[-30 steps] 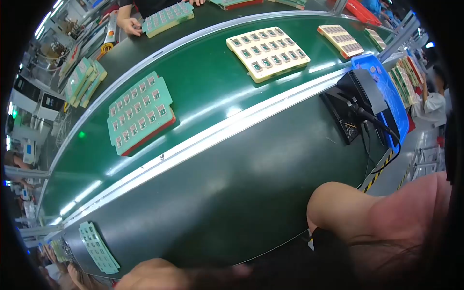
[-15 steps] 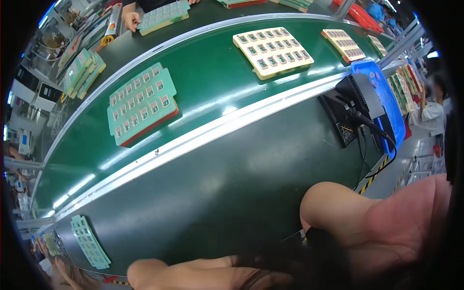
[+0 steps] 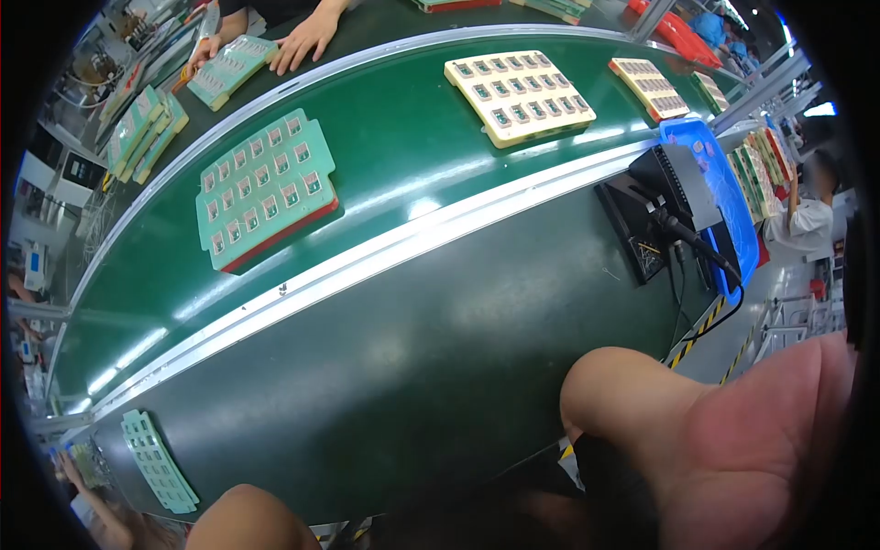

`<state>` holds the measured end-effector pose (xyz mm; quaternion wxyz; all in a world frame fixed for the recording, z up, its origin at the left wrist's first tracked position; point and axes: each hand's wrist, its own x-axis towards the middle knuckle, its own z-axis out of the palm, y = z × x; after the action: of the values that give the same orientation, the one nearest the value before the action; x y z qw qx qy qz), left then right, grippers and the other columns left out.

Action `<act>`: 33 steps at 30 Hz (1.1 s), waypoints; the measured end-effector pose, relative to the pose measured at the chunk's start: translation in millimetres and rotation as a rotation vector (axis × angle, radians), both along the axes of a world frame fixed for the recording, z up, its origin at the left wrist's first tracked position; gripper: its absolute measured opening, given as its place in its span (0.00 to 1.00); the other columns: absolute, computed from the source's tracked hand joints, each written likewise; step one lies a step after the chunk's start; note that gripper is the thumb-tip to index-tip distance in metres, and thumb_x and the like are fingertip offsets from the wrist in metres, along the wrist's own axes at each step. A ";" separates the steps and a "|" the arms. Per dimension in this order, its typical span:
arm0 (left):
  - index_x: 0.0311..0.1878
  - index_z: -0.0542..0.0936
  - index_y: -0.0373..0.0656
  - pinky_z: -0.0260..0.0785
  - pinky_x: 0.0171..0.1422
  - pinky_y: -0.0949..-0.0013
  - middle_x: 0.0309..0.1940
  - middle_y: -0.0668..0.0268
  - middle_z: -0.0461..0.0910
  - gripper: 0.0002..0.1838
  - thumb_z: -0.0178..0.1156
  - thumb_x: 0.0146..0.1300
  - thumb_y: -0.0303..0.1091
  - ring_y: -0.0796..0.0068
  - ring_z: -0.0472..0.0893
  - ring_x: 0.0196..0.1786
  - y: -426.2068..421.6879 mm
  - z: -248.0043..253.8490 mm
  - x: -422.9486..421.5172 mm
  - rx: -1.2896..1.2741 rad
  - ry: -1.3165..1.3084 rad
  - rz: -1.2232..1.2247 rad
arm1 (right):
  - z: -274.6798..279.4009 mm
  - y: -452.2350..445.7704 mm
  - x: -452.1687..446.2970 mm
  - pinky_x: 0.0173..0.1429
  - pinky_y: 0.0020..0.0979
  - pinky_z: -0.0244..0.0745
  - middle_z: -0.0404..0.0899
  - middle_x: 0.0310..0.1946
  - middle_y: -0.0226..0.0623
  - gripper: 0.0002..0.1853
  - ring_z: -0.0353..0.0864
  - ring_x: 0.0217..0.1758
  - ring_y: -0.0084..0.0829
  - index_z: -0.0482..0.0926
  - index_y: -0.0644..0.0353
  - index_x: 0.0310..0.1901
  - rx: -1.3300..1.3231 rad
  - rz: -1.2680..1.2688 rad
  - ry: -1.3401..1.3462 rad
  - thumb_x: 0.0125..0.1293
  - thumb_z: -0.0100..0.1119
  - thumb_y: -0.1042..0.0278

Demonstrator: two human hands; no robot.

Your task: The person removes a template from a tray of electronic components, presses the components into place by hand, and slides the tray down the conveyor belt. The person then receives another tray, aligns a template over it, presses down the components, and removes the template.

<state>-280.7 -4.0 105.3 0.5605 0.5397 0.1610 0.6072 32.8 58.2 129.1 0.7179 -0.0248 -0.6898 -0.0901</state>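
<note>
My right hand (image 3: 779,412) is raised close to the camera at the right edge. Its reddish palm side shows, while the fingers lie outside the picture, so whether it is closed cannot be seen. Below the belt, the bent arm (image 3: 623,390) stands over the near edge of the dark green bench (image 3: 394,376). A rounded patch of bare skin (image 3: 247,522), apparently my other arm, shows at the bottom; my left hand is out of view. At the bench's left end lies a thin green plate with square openings (image 3: 158,463), touched by neither hand.
On the green belt (image 3: 394,165) rest a green tray (image 3: 261,188) and cream trays (image 3: 522,96) holding small parts. A black device (image 3: 655,197) with cables stands by a blue bin (image 3: 747,238). Across the belt, a person's hands (image 3: 307,41) touch another green tray (image 3: 229,69).
The skin at the bottom shows less of the arm than before. The view has shifted slightly. The person opposite has moved a green tray leftward and down, both hands now at it.
</note>
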 end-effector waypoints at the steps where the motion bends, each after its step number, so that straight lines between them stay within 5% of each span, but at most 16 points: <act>1: 0.50 0.75 0.29 0.72 0.55 0.53 0.54 0.38 0.76 0.35 0.55 0.66 0.62 0.43 0.78 0.54 2.4 0.3 -0.5 0.004 0.006 0.000 | 1.2 -0.4 -0.2 0.59 0.41 0.72 0.85 0.40 0.38 0.09 0.82 0.42 0.31 0.83 0.64 0.45 0.000 -0.002 0.000 0.70 0.54 0.72; 18: 0.64 0.71 0.20 0.70 0.68 0.47 0.65 0.28 0.69 0.59 0.53 0.59 0.80 0.34 0.75 0.65 13.3 1.1 -5.8 0.035 0.072 -0.143 | 7.0 -12.6 -4.5 0.60 0.44 0.71 0.86 0.40 0.39 0.11 0.82 0.42 0.32 0.83 0.65 0.46 0.040 0.022 0.000 0.70 0.53 0.71; 22: 0.67 0.70 0.17 0.70 0.71 0.45 0.67 0.26 0.68 0.65 0.52 0.57 0.84 0.32 0.74 0.67 38.4 -10.4 -3.1 0.013 0.128 -0.480 | 3.5 -10.8 -5.6 0.60 0.44 0.71 0.86 0.40 0.39 0.12 0.82 0.41 0.32 0.83 0.65 0.46 0.022 0.033 0.009 0.71 0.52 0.70; 24: 0.44 0.84 0.36 0.78 0.51 0.45 0.46 0.39 0.82 0.22 0.64 0.72 0.51 0.43 0.81 0.47 4.6 6.4 -27.9 -0.116 0.183 -0.144 | 1.5 -9.6 -13.2 0.60 0.44 0.71 0.86 0.40 0.39 0.12 0.82 0.41 0.32 0.83 0.65 0.46 0.018 0.023 0.002 0.71 0.52 0.70; 25: 0.46 0.85 0.34 0.82 0.48 0.46 0.44 0.40 0.84 0.22 0.65 0.71 0.49 0.44 0.84 0.49 -13.6 2.0 -36.3 -0.075 0.068 0.014 | 2.1 -7.7 -13.6 0.60 0.45 0.71 0.86 0.40 0.40 0.12 0.82 0.41 0.32 0.83 0.65 0.46 0.017 0.020 -0.002 0.71 0.52 0.70; 27: 0.47 0.85 0.34 0.82 0.48 0.47 0.44 0.42 0.85 0.22 0.64 0.72 0.48 0.45 0.85 0.49 -2.2 -6.4 -56.0 0.030 0.035 -0.136 | -0.5 -6.5 -17.8 0.60 0.45 0.70 0.86 0.40 0.40 0.12 0.82 0.41 0.33 0.83 0.65 0.46 0.014 0.001 0.001 0.71 0.52 0.70; 33: 0.49 0.84 0.35 0.81 0.49 0.48 0.46 0.43 0.84 0.22 0.64 0.71 0.48 0.46 0.85 0.48 -25.5 -11.9 -62.1 0.026 0.002 0.023 | -4.6 -9.3 -35.1 0.60 0.46 0.70 0.86 0.40 0.40 0.13 0.82 0.41 0.33 0.83 0.65 0.47 0.003 0.005 -0.012 0.71 0.51 0.69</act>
<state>-342.8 -29.4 93.4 0.5462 0.5456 0.1599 0.6152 -2.4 48.9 124.5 0.7139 -0.0216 -0.6942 -0.0895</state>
